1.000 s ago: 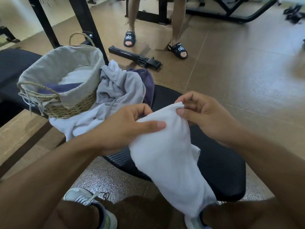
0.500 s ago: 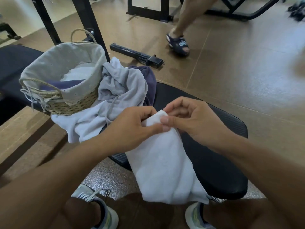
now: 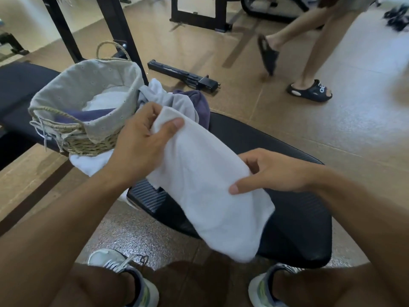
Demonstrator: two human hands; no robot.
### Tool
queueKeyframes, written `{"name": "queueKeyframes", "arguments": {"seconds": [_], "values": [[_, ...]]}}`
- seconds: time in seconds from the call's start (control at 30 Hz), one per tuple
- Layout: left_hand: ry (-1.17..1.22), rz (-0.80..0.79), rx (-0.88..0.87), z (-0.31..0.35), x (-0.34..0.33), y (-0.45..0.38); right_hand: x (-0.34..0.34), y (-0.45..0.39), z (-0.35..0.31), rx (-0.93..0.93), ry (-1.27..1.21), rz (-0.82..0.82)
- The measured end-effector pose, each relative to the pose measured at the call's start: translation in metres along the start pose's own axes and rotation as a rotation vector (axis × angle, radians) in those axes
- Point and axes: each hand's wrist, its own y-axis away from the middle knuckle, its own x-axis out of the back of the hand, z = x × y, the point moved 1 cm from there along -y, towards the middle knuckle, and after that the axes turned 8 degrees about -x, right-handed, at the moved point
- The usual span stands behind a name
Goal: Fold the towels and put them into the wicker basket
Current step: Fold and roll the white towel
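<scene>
Only one piece of lettering is showing — white characters on the strap of a black slide sandal (image 3: pixel 309 91) that is standing flat on the floor at the upper right. The letters are reading "alo", though the strap is curving away and the last character is partly cut off. The other black slide sandal (image 3: pixel 268 55) is lifting off the floor with its sole turned toward the camera, so no print is showing on it. Nothing else is carrying legible text, numbers or signs.
</scene>
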Motion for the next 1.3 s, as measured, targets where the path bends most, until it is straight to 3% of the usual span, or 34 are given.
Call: {"name": "queueKeyframes", "arguments": {"seconds": [0.13,0.23,0.37,0.43,0.53,0.63,0.77,0.87,1.07,1.17,1.3], "values": [[0.060,0.109,0.088,0.002,0.007,-0.001,0.018,0.017,0.001,-0.021,0.083,-0.016],[0.000,0.067,0.149,-0.003,0.009,0.000,0.041,0.032,0.013,-0.078,0.079,0.047],[0.117,-0.331,0.443,-0.009,0.007,0.004,0.068,0.044,0.030,-0.179,-0.007,0.129],[0.075,-0.500,0.507,-0.010,0.000,0.009,0.070,0.039,0.039,-0.230,0.054,0.201],[-0.217,-0.562,0.383,-0.018,-0.009,0.010,0.072,0.023,0.056,-0.281,0.305,0.412],[-0.442,-0.443,0.194,-0.022,-0.012,0.005,0.075,0.014,0.068,-0.287,0.384,0.443],[-0.345,-0.281,-0.066,-0.014,-0.028,0.011,0.076,0.014,0.068,-0.287,0.463,0.449],[-0.213,-0.290,-0.219,-0.008,-0.047,0.019,0.069,0.021,0.049,-0.103,0.420,0.513],[-0.191,-0.527,-0.236,-0.002,-0.077,0.023,0.043,0.038,0.008,0.232,0.297,0.512],[-0.278,-0.601,-0.195,-0.008,-0.088,0.014,0.044,0.040,0.008,0.246,0.280,0.541],[-0.350,-0.508,-0.259,-0.012,-0.095,0.005,0.058,0.033,0.025,0.127,0.243,0.672]]}}
